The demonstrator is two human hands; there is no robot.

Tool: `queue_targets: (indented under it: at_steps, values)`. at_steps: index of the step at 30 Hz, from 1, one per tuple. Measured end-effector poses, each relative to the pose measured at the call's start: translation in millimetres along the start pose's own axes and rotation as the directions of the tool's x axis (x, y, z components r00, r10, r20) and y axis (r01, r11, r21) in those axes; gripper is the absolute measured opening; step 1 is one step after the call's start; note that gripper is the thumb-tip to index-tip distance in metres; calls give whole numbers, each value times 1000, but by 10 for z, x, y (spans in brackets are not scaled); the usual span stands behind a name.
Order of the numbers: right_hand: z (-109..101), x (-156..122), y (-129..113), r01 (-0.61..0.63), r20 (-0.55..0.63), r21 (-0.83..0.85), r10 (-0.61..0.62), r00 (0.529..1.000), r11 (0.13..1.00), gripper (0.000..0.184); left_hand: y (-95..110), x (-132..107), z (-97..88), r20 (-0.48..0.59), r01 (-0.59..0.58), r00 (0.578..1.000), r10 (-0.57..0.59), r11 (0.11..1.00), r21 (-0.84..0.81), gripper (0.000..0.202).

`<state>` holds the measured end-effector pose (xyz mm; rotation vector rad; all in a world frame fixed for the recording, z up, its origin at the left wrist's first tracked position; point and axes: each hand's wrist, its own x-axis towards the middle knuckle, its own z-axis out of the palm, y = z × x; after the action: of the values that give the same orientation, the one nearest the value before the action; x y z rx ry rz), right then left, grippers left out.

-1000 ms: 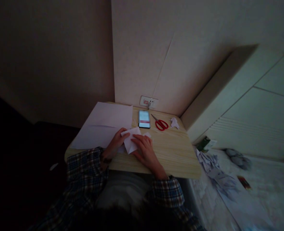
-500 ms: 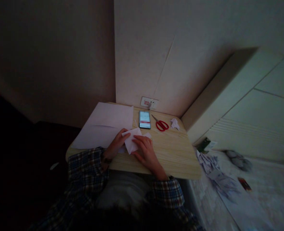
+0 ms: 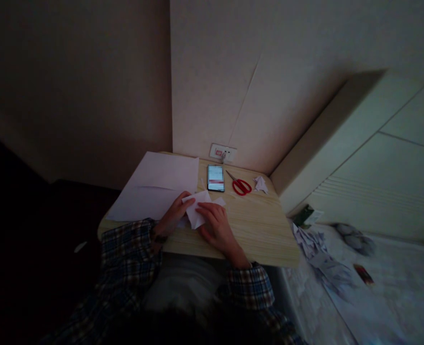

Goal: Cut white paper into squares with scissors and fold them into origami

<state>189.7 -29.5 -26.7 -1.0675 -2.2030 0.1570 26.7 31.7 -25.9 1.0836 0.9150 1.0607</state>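
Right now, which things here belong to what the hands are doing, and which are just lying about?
In use: folded white paper, with left hand and right hand on it.
Lying about: large sheets, phone, red scissors, small paper scrap, paper pile on the bed.

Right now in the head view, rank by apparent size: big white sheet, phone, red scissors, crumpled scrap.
1. big white sheet
2. phone and red scissors, too alike to split
3. crumpled scrap, smallest

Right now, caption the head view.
Left hand and right hand press a folded paper on the table, near phone and scissors.
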Motion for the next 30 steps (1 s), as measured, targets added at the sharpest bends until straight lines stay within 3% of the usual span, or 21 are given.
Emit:
queue_targets:
  at_steps: [22,30]
  values:
    - [28,-11,68,-14,-84,67,20,996,998,35,-26,22,4,19,47,999,-47,998,-46,38]
    - [46,-48,73,-101,-215,132,128,968,986,31,-8,13,-16,154,82,986,-58,985,-153,37]
